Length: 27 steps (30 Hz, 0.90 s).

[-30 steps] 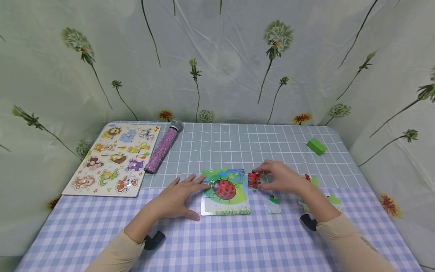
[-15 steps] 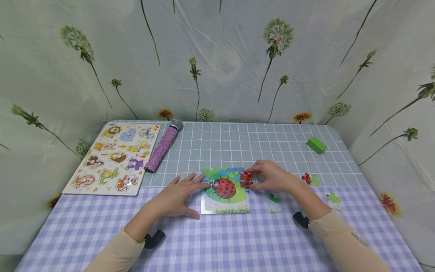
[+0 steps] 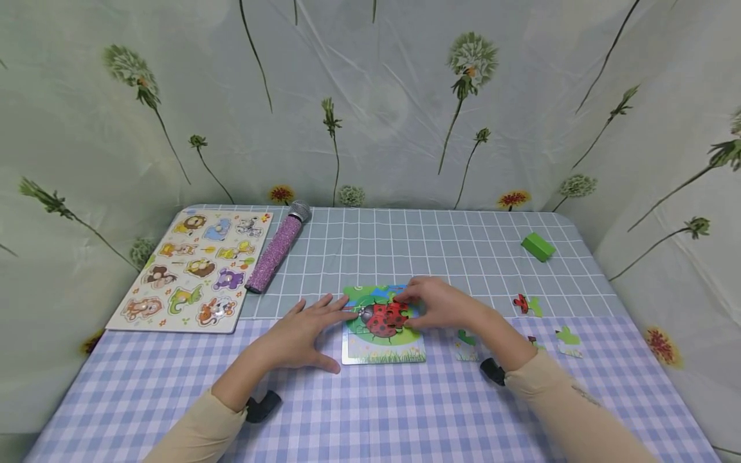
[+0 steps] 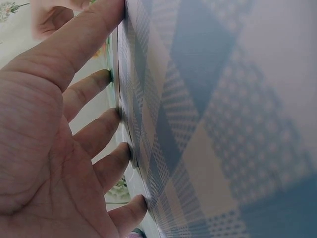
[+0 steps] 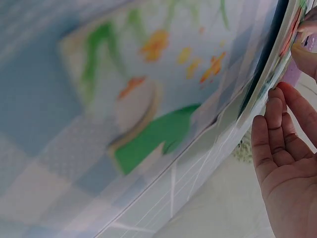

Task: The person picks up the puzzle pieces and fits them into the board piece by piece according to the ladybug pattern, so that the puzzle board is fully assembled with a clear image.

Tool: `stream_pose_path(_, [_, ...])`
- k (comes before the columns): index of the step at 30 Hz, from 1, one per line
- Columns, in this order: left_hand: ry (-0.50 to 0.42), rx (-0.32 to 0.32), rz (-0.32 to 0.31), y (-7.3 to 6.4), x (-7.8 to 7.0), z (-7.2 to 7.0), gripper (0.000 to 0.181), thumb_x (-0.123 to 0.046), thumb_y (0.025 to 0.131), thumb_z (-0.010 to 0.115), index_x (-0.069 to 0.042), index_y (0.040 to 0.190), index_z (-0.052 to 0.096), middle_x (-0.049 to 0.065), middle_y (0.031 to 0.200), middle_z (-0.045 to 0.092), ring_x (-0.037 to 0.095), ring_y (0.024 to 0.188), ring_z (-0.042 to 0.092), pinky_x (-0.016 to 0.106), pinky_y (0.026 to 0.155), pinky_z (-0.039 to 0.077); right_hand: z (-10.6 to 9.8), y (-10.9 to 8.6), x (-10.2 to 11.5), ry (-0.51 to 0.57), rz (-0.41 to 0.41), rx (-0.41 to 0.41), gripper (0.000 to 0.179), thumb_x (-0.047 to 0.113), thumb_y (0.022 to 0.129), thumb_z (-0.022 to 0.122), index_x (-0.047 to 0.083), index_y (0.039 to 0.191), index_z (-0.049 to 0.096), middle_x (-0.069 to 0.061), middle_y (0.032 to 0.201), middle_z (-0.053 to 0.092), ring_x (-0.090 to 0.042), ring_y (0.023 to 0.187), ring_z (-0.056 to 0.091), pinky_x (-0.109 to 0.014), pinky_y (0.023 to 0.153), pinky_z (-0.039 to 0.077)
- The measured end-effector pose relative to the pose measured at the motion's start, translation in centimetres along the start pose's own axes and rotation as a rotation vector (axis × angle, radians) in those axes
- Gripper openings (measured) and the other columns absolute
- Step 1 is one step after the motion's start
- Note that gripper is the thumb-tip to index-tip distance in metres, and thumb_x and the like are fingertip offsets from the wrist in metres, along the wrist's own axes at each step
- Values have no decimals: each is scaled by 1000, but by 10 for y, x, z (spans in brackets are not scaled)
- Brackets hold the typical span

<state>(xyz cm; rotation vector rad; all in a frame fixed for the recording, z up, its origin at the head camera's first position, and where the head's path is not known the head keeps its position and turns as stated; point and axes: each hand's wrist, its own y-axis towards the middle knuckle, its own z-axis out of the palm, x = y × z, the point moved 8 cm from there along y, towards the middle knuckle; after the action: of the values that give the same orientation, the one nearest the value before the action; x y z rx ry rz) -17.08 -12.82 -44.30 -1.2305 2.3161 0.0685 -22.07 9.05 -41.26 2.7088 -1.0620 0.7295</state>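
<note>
Cloth printed with dandelions (image 3: 382,128) hangs behind the table (image 3: 359,411), cut off by the picture's upper and side edges. Half blue-checked, half grey grid, the table runs out of view at the bottom. At the far left lies the animal board (image 3: 173,326), cutout figures across it. Both beige sleeves (image 3: 197,427) are cropped; the right one has a dark mark (image 3: 586,395) too small to read as lettering or pattern.

The left hand (image 3: 307,334) is spread wide, holding nothing, index fingertip at the ladybird board's (image 3: 382,355) left edge. The right hand (image 3: 446,305) pinches, thumb and fingertips a little apart, above that board's right half, hiding part of it.

Glittery pink, the microphone (image 3: 278,252) rests beside the animal board. The green block (image 3: 538,247) sits farther back on the right. Four loose puzzle pieces (image 3: 467,347) lie to the board's right, one partly hidden by the forearm. Between the right thumb and fingers, over the printed ladybird, is the red dotted piece (image 3: 396,315); whether it touches the board cannot be told.
</note>
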Motion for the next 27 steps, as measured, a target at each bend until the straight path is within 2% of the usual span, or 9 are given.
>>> stream_pose_path(15, [10, -4, 12, 1, 1, 0, 99, -57, 77, 91, -30, 162, 49, 5, 177, 32, 42, 165, 27, 82, 124, 20, 7, 12, 10, 14, -35, 18, 42, 22, 87, 88, 5, 124, 80, -1, 107, 73, -11, 93, 65, -26, 85, 58])
stream_pose_path(23, [6, 0, 8, 1, 2, 0, 98, -54, 78, 92, -31, 163, 49, 4, 178, 31, 41, 165, 26, 81, 125, 19, 12, 17, 16, 15, -31, 47, 44, 22, 86, 87, 5, 126, 79, -3, 111, 74, -12, 95, 68, -32, 91, 57])
stream_pose_path(27, [4, 2, 5, 0, 1, 0, 98, -54, 77, 92, -31, 163, 49, 3, 178, 30, 40, 166, 25, 80, 125, 18, 14, 18, 20, 26, -19, 62, 43, 21, 86, 87, 5, 126, 79, -3, 111, 74, -13, 95, 69, -31, 91, 58])
